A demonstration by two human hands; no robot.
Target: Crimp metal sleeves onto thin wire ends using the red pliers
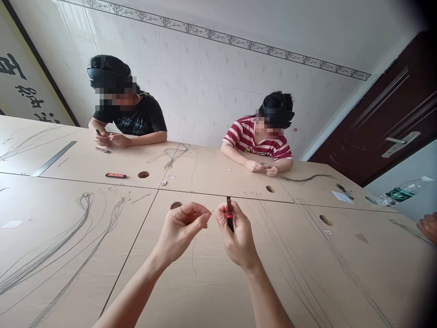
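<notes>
My left hand point(187, 227) is raised over the table at the centre, its thumb and forefinger pinched on a thin cord point(194, 259) that hangs below the fingers. Just to its right, my right hand point(239, 234) is closed around a small black and red tool point(229, 215), which stands roughly upright between thumb and fingers. A tiny gold-coloured bit point(212, 211) shows in the narrow gap between the two hands; its shape is too small to tell.
Bundles of thin cords lie left point(83, 214) and right point(280, 246) on the wooden table point(153, 282). Across it sit two people, one in black point(139, 120), one in striped red point(246, 132). A steel ruler point(54, 158), a red-black case point(115, 175) and a bottle point(406, 191) are farther off.
</notes>
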